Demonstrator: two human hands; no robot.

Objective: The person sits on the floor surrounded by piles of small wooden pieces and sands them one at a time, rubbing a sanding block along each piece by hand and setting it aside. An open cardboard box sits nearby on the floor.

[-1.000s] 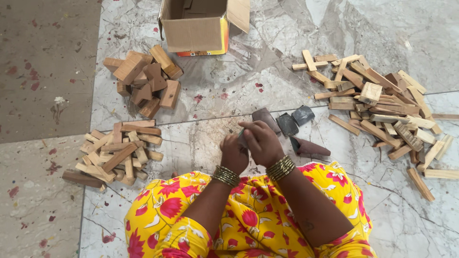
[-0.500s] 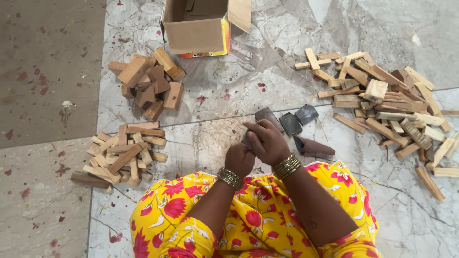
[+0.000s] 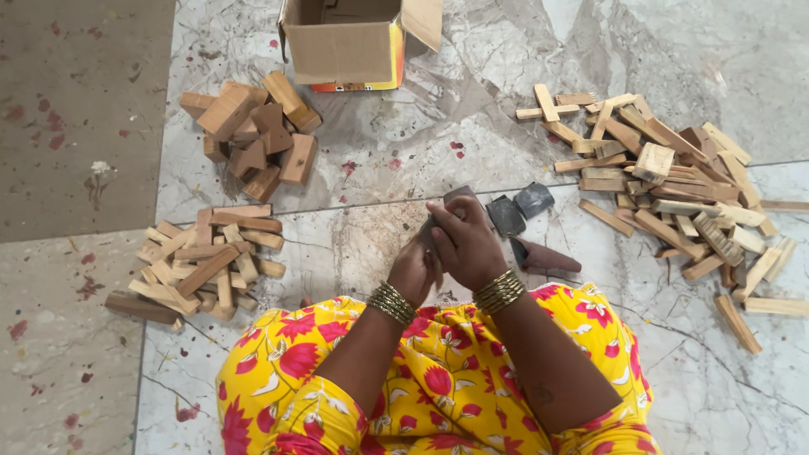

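Since the frame half a second ago little has changed: both hands stay pressed together at the middle of the marble floor (image 3: 371,160), just in front of the person's lap, and the piles around them lie as before. The view has shifted only slightly.

The right hand (image 3: 465,244) is curled over a small grey piece (image 3: 455,195), whose dark end juts out above the fingers; it grips this piece from the top. The left hand (image 3: 413,271) is closed against the same piece from below and from the left, its fingers mostly hidden behind the right hand. What the piece is made of cannot be told. Gold bangles (image 3: 499,291) sit on both wrists.

Just right of the hands two dark grey scraps (image 3: 520,208) lie on the floor, and a dark brown scrap (image 3: 546,256) rests beside the right wrist.

Pale veined marble slabs cover the floor, with a duller speckled strip (image 3: 76,126) along the left edge. An open cardboard box (image 3: 341,46) stands at the top. Below it sits a heap of chunky wood blocks (image 3: 253,139), and lower left a pile of flat sticks (image 3: 202,261). A wide scatter of thin wood strips (image 3: 674,185) spreads at the right, well apart from the hands. Yellow cloth with red flowers (image 3: 438,388) fills the bottom.
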